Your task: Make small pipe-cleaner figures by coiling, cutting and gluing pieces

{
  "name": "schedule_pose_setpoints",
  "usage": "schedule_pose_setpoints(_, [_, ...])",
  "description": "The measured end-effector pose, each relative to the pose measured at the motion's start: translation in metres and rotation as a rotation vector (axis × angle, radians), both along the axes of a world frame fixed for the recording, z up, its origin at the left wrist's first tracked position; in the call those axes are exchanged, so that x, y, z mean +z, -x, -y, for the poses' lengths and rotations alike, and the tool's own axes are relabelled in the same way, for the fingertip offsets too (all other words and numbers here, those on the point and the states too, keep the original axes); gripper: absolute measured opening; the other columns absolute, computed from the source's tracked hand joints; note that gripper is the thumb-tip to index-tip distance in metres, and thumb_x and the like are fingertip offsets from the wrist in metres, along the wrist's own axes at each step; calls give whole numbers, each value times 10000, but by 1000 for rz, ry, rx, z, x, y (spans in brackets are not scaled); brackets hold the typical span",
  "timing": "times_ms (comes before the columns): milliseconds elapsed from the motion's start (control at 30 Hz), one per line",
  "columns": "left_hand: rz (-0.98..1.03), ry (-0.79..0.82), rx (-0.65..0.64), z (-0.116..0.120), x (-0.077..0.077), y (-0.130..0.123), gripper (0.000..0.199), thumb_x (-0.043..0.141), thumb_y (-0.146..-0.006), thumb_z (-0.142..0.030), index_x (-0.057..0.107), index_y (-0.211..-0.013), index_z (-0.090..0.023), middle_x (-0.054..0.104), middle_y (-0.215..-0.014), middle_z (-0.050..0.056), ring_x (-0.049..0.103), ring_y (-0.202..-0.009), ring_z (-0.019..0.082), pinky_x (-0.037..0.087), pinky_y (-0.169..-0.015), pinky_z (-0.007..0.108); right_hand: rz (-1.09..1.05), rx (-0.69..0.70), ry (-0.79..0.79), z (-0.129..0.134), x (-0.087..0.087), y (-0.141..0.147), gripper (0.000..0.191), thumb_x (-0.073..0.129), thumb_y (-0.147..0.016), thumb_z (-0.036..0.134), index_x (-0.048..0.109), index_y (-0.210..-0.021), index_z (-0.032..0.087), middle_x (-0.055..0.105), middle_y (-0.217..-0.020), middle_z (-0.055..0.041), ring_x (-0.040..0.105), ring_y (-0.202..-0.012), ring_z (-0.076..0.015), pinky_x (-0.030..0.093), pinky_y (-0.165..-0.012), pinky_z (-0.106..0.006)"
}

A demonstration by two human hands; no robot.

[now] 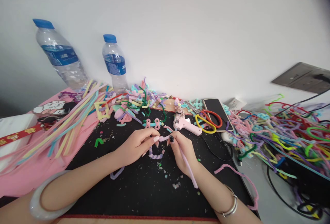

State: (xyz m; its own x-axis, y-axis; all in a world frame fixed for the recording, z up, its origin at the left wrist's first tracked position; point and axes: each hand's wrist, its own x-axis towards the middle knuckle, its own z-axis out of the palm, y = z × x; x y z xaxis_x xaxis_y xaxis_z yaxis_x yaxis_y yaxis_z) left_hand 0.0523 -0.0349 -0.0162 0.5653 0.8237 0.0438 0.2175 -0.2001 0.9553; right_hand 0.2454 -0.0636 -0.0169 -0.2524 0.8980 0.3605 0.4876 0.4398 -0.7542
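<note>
Between my two hands runs a pale purple pipe cleaner [190,169], its long free end hanging down past my right palm. My left hand [140,145] pinches one end between thumb and fingers. My right hand [183,152] grips it close by, with thumb and forefinger pressed together. Just below my fingertips, a twisted purple piece [156,156] forms a curve, partly hidden by my left hand. A pink glue gun [187,125] lies behind my right hand. Small pink and teal shapes [153,124] lie behind my left fingers.
Two bottles [62,57] [114,64] stand by the wall. Pipe cleaners [85,114] lie at the left, with heaps behind [139,98] and at the right [257,127]. A phone [218,110] lies at the back right. Scraps dot the black mat [123,200].
</note>
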Motion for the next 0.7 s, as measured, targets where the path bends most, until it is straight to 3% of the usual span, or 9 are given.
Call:
schedule_pose_setpoints(333, [21, 70, 66, 0, 12, 0, 309, 343, -944, -400, 541, -898, -167, 406, -476, -82, 409, -375, 88, 362, -430, 202, -78, -145, 57, 0, 0, -1, 349, 311, -950, 382, 460, -699, 190, 454, -603, 18, 412, -536, -111, 340, -521, -233])
schedule_pose_setpoints(500, [-2, 63, 117, -1, 6, 0, 202, 490, -886, -386, 488, -864, -185, 395, -445, -107, 402, -336, 73, 312, -392, 182, -113, -153, 93, -1, -2, -2, 377, 308, -948, 430, 453, -699, 187, 429, -593, 22, 379, -523, -105, 310, -498, -231])
schedule_pose_setpoints(700, [19, 45, 175, -1, -1, 0, 201, 529, -865, -327, 454, -749, -180, 478, -619, -69, 411, -372, 40, 337, -399, 175, -121, -142, 96, -2, -2, -3, 382, 313, -947, 444, 452, -701, 187, 408, -591, 30, 359, -519, -102, 301, -502, -233])
